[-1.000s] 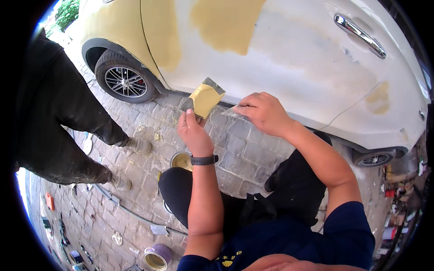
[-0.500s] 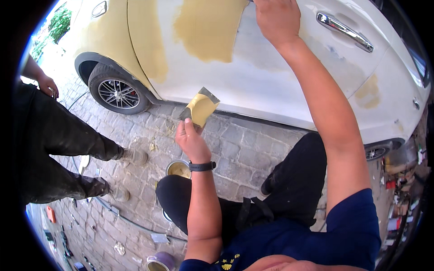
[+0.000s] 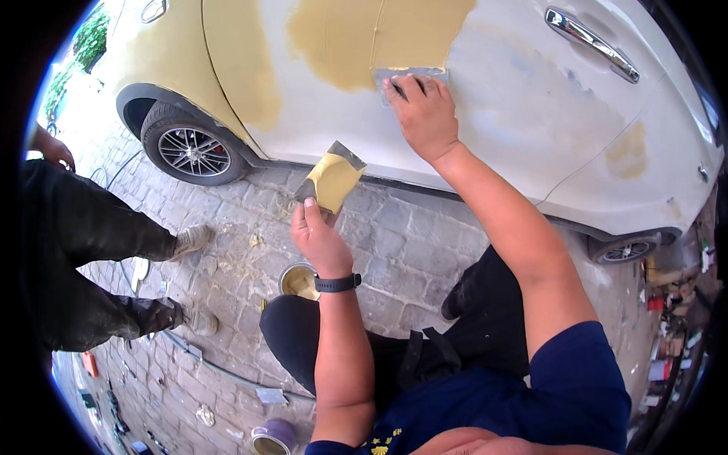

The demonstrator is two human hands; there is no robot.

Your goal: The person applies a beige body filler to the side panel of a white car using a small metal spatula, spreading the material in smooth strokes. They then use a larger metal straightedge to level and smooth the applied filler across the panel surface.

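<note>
"While we crouch on the paving (image 3: 402,265), what sits closest to us?"

"Just past our left knee (image 3: 288,330), which partly hides it, stands an open tin (image 3: 285,279) with something yellowish inside. Further out, our left hand (image 3: 322,241) pinches the near corner of a grey plate (image 3: 349,154), thumb on the upper face, and yellow filler (image 3: 334,182) is heaped across its middle."

"Could we lose that load?"

"We could, in our judgement: only one corner is gripped, so a slack thumb or a tipped plate might let it slide to the paving."

"And beyond it?"

"Our right hand (image 3: 428,117) pinches a flat grey spreader (image 3: 381,79), fingers bunched over its face; we cannot tell where the thumb sits. Its top edge lies against the white door (image 3: 349,125), at the bottom of a yellow patch (image 3: 425,34)."

"What might spoil that patch?"

"Uneven pressure, we think. A thin raised line runs through it, and a corner digging in could cut another; too light a touch might leave the lower edge thick."

"Anything farther off?"

"A co-worker's dark trousers (image 3: 114,235), well apart from our hands, near a spoked wheel (image 3: 193,152). One careless step towards us could jog our left arm."
</note>
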